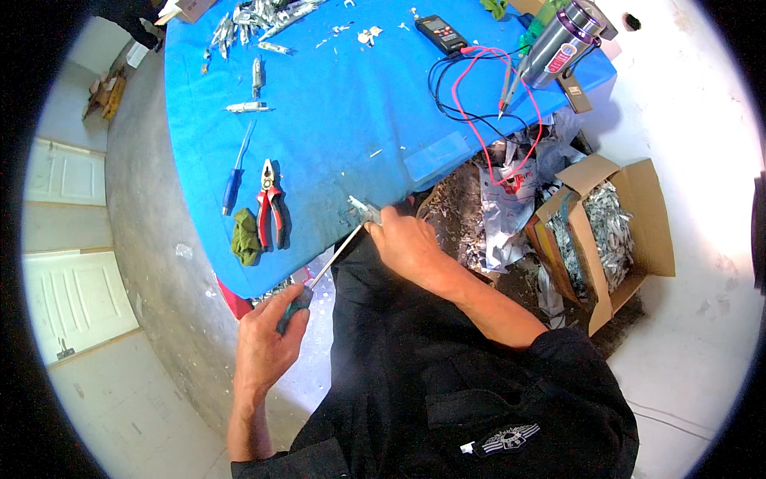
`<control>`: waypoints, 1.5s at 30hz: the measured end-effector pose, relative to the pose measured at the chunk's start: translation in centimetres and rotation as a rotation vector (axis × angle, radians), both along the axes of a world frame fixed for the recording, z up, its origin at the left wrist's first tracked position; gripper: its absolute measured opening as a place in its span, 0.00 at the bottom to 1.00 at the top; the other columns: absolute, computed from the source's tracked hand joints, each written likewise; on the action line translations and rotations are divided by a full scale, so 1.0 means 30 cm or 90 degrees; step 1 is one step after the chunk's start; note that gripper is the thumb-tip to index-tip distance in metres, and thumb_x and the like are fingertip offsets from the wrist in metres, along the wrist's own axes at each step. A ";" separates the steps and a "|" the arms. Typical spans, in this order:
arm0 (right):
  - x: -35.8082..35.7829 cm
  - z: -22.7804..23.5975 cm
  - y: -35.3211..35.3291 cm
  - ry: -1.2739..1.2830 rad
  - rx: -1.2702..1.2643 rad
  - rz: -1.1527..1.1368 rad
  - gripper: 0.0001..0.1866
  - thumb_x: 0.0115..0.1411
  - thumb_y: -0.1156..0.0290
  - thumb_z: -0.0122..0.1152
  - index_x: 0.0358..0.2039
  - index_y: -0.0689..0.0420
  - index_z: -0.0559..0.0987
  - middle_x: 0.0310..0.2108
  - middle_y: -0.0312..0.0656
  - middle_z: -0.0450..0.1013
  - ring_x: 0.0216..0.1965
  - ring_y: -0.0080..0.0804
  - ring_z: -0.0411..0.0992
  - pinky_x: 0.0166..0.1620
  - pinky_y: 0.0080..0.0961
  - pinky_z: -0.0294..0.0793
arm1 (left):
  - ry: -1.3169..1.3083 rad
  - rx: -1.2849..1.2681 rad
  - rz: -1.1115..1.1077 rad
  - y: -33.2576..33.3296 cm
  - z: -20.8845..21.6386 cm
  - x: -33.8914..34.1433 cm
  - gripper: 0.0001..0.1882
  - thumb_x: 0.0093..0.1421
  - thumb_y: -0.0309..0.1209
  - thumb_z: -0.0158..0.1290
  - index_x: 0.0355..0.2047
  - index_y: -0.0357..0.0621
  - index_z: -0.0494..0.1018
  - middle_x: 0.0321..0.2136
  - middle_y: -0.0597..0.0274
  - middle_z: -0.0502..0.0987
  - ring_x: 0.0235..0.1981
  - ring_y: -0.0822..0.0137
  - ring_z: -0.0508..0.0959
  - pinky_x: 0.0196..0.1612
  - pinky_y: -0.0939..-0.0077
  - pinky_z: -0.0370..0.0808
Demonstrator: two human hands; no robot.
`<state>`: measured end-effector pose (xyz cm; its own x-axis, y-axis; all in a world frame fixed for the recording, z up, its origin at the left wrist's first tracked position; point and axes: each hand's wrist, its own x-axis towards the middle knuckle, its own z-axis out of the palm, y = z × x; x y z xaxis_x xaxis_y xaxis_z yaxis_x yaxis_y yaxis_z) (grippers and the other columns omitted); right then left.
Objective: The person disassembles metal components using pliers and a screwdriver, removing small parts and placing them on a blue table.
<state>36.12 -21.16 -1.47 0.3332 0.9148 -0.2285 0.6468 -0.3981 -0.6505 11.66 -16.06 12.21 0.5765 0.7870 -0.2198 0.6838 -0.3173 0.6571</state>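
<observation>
Fingers of the left hand close around the dark teal handle of a screwdriver at lower centre, while those of the right hand pinch narrowly on a small silvery piece near the middle of the frame, at the table's near edge. From my remote seat I see the steel shaft slant up to that grip, but the right hand hides whether its tip touches the piece. I judge this piece to be partway worked. Similar slim pieces lie in a heap at upper left, with a few loose below it; I cannot tell which are finished and which are left. Crumpled, shiny scraps fill an open cardboard box at right, so I take much to be done. Around the work, the blue table cover looks smooth but smudged, flecked with pale crumbs. Pliers with curved red-and-black grips lie at left centre, beside a soft, rumpled green cloth and a slender blue-handled screwdriver. A rounded metal flask leans at upper right.
</observation>
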 end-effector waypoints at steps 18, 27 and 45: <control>0.022 0.010 -0.016 0.066 0.000 0.022 0.19 0.71 0.59 0.50 0.37 0.66 0.73 0.29 0.66 0.77 0.35 0.68 0.77 0.42 0.60 0.73 | -0.029 0.045 -0.016 0.001 -0.022 -0.009 0.18 0.59 0.21 0.60 0.51 0.35 0.80 0.34 0.47 0.85 0.31 0.64 0.84 0.38 0.70 0.79; 0.036 -0.076 -0.016 0.252 0.093 -0.007 0.18 0.71 0.59 0.54 0.37 0.65 0.72 0.32 0.68 0.75 0.38 0.71 0.75 0.40 0.55 0.72 | -0.008 0.025 -0.015 0.007 -0.014 -0.008 0.18 0.60 0.21 0.60 0.52 0.35 0.80 0.35 0.46 0.85 0.32 0.63 0.84 0.39 0.69 0.79; 0.005 -0.016 -0.014 0.013 0.036 0.045 0.16 0.71 0.61 0.55 0.38 0.65 0.71 0.23 0.63 0.76 0.28 0.68 0.77 0.34 0.61 0.75 | 0.160 0.238 -0.205 0.026 0.052 0.028 0.19 0.58 0.23 0.62 0.51 0.43 0.78 0.32 0.50 0.81 0.28 0.50 0.82 0.30 0.59 0.79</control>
<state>36.28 -21.58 -1.95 0.2638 0.9473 -0.1819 0.6581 -0.3146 -0.6841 12.49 -15.28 13.76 0.7666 0.6307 -0.1207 0.6349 -0.7165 0.2891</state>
